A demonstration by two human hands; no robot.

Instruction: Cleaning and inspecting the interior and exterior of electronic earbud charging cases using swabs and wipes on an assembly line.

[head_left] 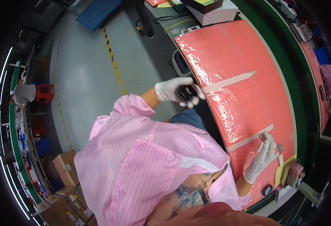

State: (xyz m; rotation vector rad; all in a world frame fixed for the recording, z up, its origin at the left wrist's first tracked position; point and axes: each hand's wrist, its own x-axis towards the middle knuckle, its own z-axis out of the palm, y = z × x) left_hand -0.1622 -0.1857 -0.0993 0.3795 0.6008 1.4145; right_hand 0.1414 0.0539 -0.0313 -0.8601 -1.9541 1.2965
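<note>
My left hand (171, 89), in a white glove, is raised beside the left edge of the red-covered bench. Its fingers are wrapped round a glossy black rounded object (186, 93), about palm-sized; its exact kind does not show. Over the near right part of the red mat (244, 109) is my right hand (261, 158), also gloved, with its fingertips drawn together. Whether anything small is pinched there, I cannot make out. A dark smooth oval object (267, 190) lies on the mat below my right wrist. Beside my right fingers sits a small teal piece (280, 147).
Pale tape strips (229, 82) cross the mat. A clamped metal-and-red device (295, 174) stands at the near right corner, with a yellow sheet (280, 175) beside it. A green conveyor belt (308, 113) runs along the right. At the far end stands a white machine (214, 14).
</note>
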